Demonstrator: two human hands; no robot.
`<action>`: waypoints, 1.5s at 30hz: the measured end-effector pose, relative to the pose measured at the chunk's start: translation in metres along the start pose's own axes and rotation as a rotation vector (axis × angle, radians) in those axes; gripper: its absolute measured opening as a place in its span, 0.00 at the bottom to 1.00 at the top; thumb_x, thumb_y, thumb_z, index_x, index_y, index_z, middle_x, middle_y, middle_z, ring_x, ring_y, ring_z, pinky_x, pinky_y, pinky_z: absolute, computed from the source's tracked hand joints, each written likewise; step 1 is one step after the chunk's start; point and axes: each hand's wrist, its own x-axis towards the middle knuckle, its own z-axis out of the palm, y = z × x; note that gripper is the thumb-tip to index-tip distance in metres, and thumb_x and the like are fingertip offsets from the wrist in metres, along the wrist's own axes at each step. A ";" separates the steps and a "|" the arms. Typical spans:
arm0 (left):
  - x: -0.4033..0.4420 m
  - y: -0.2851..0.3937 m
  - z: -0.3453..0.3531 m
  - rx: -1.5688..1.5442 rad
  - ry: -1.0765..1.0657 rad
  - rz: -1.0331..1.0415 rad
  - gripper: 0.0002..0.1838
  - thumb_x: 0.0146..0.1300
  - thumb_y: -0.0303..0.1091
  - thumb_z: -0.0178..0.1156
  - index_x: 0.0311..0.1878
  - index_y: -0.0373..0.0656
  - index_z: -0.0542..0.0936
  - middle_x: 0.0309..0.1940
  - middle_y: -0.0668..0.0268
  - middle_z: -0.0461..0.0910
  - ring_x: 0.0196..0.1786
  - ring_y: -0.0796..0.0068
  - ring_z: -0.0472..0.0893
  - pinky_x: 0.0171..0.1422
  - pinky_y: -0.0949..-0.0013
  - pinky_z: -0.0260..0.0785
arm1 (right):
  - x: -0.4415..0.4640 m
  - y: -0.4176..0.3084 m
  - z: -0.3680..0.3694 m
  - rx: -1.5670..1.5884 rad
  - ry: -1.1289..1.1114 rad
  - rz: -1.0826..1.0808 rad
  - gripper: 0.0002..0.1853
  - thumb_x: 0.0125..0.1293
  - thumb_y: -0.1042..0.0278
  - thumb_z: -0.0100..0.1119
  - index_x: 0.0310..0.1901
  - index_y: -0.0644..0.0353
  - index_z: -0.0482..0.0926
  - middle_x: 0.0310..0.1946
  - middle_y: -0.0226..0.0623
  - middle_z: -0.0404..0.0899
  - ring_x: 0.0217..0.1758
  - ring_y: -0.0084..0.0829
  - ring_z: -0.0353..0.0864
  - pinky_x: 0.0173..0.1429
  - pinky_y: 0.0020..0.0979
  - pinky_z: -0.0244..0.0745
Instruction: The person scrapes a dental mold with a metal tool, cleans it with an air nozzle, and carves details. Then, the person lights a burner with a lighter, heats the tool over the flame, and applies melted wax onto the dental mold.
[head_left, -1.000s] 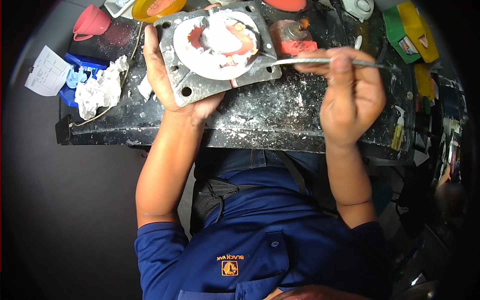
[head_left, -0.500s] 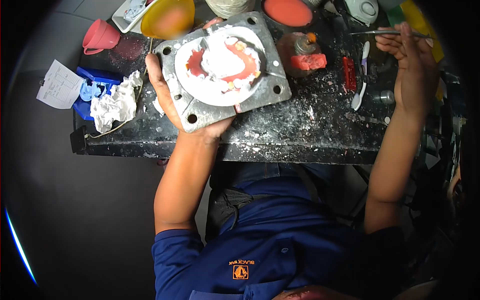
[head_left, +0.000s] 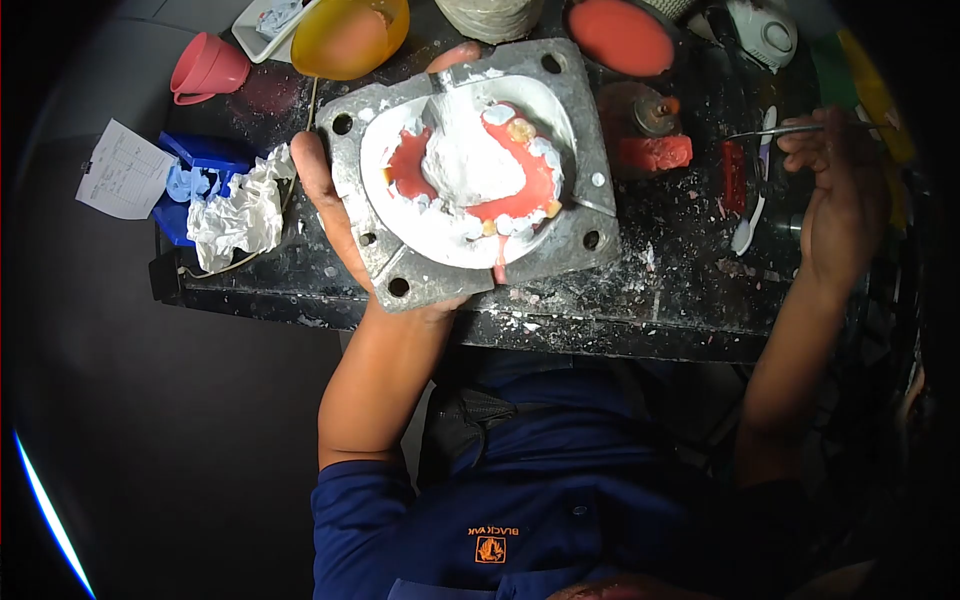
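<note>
My left hand grips a grey metal denture flask half from its left side and beneath, lifted over the bench. White plaster fills the flask around a pink, horseshoe-shaped wax denture base set with teeth. On the right, my right hand is closed on a thin metal wax carver, apart from the flask and pointing left. Below the carver's tip lie a red-handled tool and a white-and-purple toothbrush.
A spirit burner and a pink wax block stand right of the flask. Behind are a pan of pink material and a yellow bowl. At left are a pink cup, crumpled paper and a written sheet.
The flask half appears larger and lower to the right, still in my left hand. My right hand and the carver sit lower in view. The whole view has shifted slightly.
</note>
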 end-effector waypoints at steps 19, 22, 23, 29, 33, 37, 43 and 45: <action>-0.006 0.009 -0.005 0.210 0.079 0.026 0.51 0.68 0.75 0.50 0.78 0.40 0.65 0.76 0.53 0.68 0.76 0.50 0.69 0.80 0.41 0.60 | 0.012 0.014 0.001 -0.158 0.076 0.082 0.16 0.77 0.58 0.64 0.35 0.63 0.83 0.27 0.33 0.86 0.29 0.18 0.83 0.35 0.20 0.75; -0.007 0.010 -0.007 0.242 0.135 0.061 0.50 0.68 0.75 0.50 0.77 0.41 0.67 0.74 0.53 0.71 0.74 0.49 0.72 0.78 0.41 0.63 | 0.010 0.015 -0.002 -0.031 0.036 0.096 0.15 0.78 0.59 0.61 0.41 0.64 0.83 0.32 0.38 0.87 0.31 0.23 0.86 0.36 0.22 0.77; -0.006 0.011 -0.009 0.236 0.054 0.043 0.53 0.69 0.76 0.47 0.79 0.38 0.61 0.76 0.51 0.67 0.76 0.49 0.69 0.80 0.42 0.60 | 0.010 0.015 -0.002 0.048 0.008 0.110 0.15 0.80 0.59 0.59 0.44 0.65 0.83 0.34 0.41 0.88 0.33 0.25 0.87 0.37 0.23 0.78; -0.007 0.016 -0.016 0.234 -0.007 0.021 0.56 0.68 0.77 0.46 0.82 0.37 0.55 0.80 0.52 0.62 0.79 0.48 0.65 0.82 0.42 0.58 | 0.005 0.017 0.002 0.408 -0.282 0.068 0.15 0.84 0.63 0.47 0.54 0.66 0.80 0.50 0.53 0.86 0.48 0.35 0.89 0.46 0.30 0.83; -0.009 0.016 -0.014 0.261 0.047 0.065 0.54 0.68 0.78 0.45 0.82 0.41 0.58 0.79 0.54 0.65 0.79 0.50 0.66 0.81 0.42 0.58 | 0.000 0.031 0.004 0.574 -0.263 0.113 0.14 0.83 0.66 0.49 0.56 0.64 0.81 0.48 0.44 0.85 0.53 0.35 0.86 0.50 0.31 0.83; -0.008 0.015 -0.009 0.244 0.186 0.143 0.49 0.67 0.74 0.53 0.76 0.41 0.69 0.73 0.53 0.72 0.72 0.49 0.73 0.78 0.38 0.63 | 0.001 0.026 0.003 0.531 -0.295 0.151 0.14 0.82 0.67 0.52 0.57 0.65 0.81 0.44 0.40 0.85 0.51 0.34 0.87 0.49 0.31 0.83; -0.006 0.011 -0.007 0.226 0.208 0.140 0.48 0.67 0.75 0.52 0.75 0.42 0.69 0.72 0.53 0.73 0.71 0.47 0.74 0.76 0.35 0.64 | 0.002 0.018 0.005 0.491 -0.289 0.201 0.16 0.81 0.65 0.52 0.57 0.70 0.81 0.41 0.41 0.85 0.49 0.34 0.88 0.46 0.29 0.83; -0.005 0.011 -0.006 0.216 0.234 0.142 0.49 0.65 0.76 0.52 0.75 0.44 0.70 0.72 0.54 0.73 0.71 0.46 0.73 0.76 0.32 0.62 | 0.002 0.017 0.005 0.487 -0.272 0.240 0.17 0.82 0.64 0.51 0.57 0.69 0.81 0.41 0.41 0.85 0.48 0.33 0.88 0.45 0.29 0.82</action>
